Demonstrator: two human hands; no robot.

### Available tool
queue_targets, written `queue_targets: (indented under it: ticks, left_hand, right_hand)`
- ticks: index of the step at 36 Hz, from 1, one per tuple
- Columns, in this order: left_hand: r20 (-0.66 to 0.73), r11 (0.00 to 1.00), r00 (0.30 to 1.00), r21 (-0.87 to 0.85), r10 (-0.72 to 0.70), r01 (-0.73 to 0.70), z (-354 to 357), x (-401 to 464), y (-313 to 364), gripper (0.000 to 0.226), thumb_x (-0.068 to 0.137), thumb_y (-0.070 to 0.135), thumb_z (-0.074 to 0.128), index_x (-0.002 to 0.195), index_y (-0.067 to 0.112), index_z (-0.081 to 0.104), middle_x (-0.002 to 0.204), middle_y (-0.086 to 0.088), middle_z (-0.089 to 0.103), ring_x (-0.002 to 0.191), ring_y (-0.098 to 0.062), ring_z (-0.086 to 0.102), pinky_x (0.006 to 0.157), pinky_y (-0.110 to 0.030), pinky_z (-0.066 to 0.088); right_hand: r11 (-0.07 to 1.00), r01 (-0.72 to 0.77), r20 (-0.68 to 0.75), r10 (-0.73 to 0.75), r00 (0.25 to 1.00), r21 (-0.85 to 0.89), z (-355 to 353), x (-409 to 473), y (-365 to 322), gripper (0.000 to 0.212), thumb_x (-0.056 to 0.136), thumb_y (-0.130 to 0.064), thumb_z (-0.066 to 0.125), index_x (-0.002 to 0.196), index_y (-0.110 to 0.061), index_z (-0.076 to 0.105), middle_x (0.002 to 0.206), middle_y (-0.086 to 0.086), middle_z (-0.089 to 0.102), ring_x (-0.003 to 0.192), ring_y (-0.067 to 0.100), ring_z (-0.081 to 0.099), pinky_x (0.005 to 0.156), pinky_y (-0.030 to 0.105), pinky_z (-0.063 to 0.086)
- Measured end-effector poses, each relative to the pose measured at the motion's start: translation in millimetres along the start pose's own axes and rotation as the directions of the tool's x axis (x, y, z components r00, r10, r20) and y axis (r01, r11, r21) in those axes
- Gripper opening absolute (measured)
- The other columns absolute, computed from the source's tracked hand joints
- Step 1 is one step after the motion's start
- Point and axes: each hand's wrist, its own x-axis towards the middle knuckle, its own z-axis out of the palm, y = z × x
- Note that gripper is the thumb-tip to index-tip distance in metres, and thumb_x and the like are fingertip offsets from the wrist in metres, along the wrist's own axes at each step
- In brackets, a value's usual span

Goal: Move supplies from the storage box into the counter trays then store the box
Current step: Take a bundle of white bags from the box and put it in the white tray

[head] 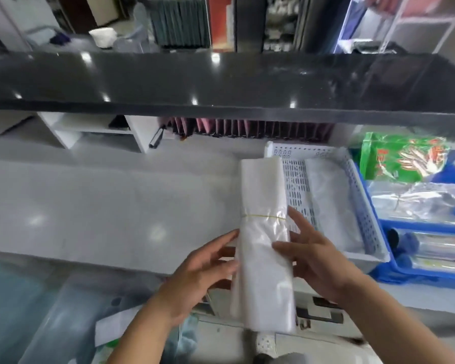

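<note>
A long bundle of clear plastic bags point(263, 206), tied by a yellow rubber band, hangs over the white counter's front edge. My left hand point(202, 271) presses its left side and my right hand point(310, 258) its right side, so both hold it. The bundle's far end overlaps the left rim of a white perforated tray point(294, 151) that has another clear bag pack point(329, 200) in it. A clear storage box point(71, 316) sits low at the bottom left, blurred.
A blue tray point(420, 274) at the right holds shiny packets and a green printed bag point(402, 156). A dark glossy shelf point(221, 82) overhangs the white counter point(103, 206). White cubbies and pink folders line the back.
</note>
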Motion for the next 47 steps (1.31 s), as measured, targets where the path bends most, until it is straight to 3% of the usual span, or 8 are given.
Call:
queue_targets:
  ticks: [7, 11, 17, 23, 30, 37, 42, 47]
  left_hand:
    - [-0.262, 0.988, 0.961, 0.094, -0.092, 0.120, 34, 126, 10, 0.038, 0.098, 0.023, 0.055, 0.135, 0.032, 0.054, 0.129, 0.008, 0.059, 0.121, -0.010, 0.056, 0.104, -0.037, 0.048]
    - [-0.197, 0.973, 0.958, 0.066, -0.207, 0.223, 51, 168, 12, 0.031, 0.099, 0.022, 0.049, 0.125, 0.034, 0.060, 0.106, 0.013, 0.072, 0.095, -0.008, 0.067, 0.072, -0.025, 0.051]
    - [-0.248, 0.964, 0.937, 0.038, -0.246, 0.264, 52, 187, 13, 0.043, 0.094, 0.007, 0.049, 0.124, 0.033, 0.063, 0.103, 0.006, 0.076, 0.086, -0.014, 0.068, 0.067, -0.028, 0.050]
    - [-0.223, 0.960, 0.944, 0.081, -0.244, 0.268, 45, 190, 9, 0.056, 0.095, -0.004, 0.046, 0.135, 0.034, 0.055, 0.113, 0.006, 0.074, 0.097, -0.016, 0.071, 0.063, -0.028, 0.056]
    - [-0.229, 0.958, 0.942, 0.091, -0.245, 0.271, 39, 195, 4, 0.055, 0.096, -0.002, 0.048, 0.131, 0.038, 0.058, 0.112, 0.011, 0.074, 0.100, -0.015, 0.071, 0.071, -0.036, 0.059]
    - [-0.218, 0.961, 0.948, 0.097, -0.234, 0.259, 36, 197, -1, 0.055, 0.096, 0.000, 0.048, 0.122, 0.047, 0.060, 0.116, 0.008, 0.072, 0.108, -0.019, 0.068, 0.080, -0.045, 0.057]
    - [-0.219, 0.960, 0.948, 0.104, -0.233, 0.260, 37, 196, -3, 0.055, 0.097, 0.000, 0.047, 0.118, 0.049, 0.060, 0.113, 0.009, 0.073, 0.104, -0.016, 0.070, 0.081, -0.045, 0.058]
    - [-0.249, 0.965, 0.946, 0.110, -0.206, 0.239, 40, 192, -8, 0.051, 0.099, 0.004, 0.045, 0.135, 0.039, 0.055, 0.114, 0.006, 0.072, 0.101, -0.016, 0.071, 0.072, -0.035, 0.058]
  right_hand:
    - [0.989, -0.126, -0.149, 0.136, 0.979, 0.075, -96, 50, -18, 0.060, 0.084, 0.000, 0.064, 0.131, -0.035, 0.051, 0.111, 0.014, 0.072, 0.083, 0.027, 0.067, 0.067, 0.040, 0.056]
    - [0.984, -0.167, -0.191, 0.177, 0.966, 0.064, -124, 83, -24, 0.067, 0.084, 0.000, 0.066, 0.137, -0.034, 0.043, 0.113, 0.012, 0.072, 0.094, 0.037, 0.068, 0.078, 0.055, 0.056]
    - [0.969, -0.204, -0.167, 0.180, 0.969, -0.137, -119, 130, -41, 0.063, 0.085, 0.003, 0.066, 0.133, -0.031, 0.042, 0.090, 0.006, 0.071, 0.073, 0.020, 0.070, 0.052, 0.033, 0.056]
    - [0.707, -0.220, -0.210, 0.102, 0.972, -0.672, -110, 140, -18, 0.103, 0.074, -0.008, 0.080, 0.153, -0.031, 0.018, 0.139, 0.012, 0.040, 0.107, 0.030, 0.058, 0.078, 0.044, 0.061]
    - [0.570, -0.161, -0.163, 0.047, 0.985, -0.806, -109, 145, -11, 0.107, 0.075, -0.024, 0.081, 0.155, -0.029, 0.010, 0.140, 0.009, 0.038, 0.099, 0.022, 0.054, 0.060, 0.021, 0.054]
    - [0.341, -0.151, -0.138, 0.061, 0.989, -0.928, -105, 149, -8, 0.110, 0.075, -0.044, 0.078, 0.155, -0.019, 0.006, 0.149, 0.018, 0.031, 0.117, 0.036, 0.055, 0.094, 0.044, 0.053]
    - [-0.084, -0.057, -0.054, -0.036, 0.998, -0.995, -102, 151, -7, 0.112, 0.076, -0.076, 0.053, 0.154, -0.011, 0.006, 0.162, 0.014, -0.003, 0.148, 0.039, 0.005, 0.117, 0.055, 0.019]
    - [-0.101, 0.014, 0.015, -0.009, 1.000, -0.995, -105, 154, 28, 0.103, 0.082, -0.082, 0.008, 0.151, -0.012, -0.022, 0.159, 0.005, -0.030, 0.144, 0.026, -0.031, 0.119, 0.057, -0.007]
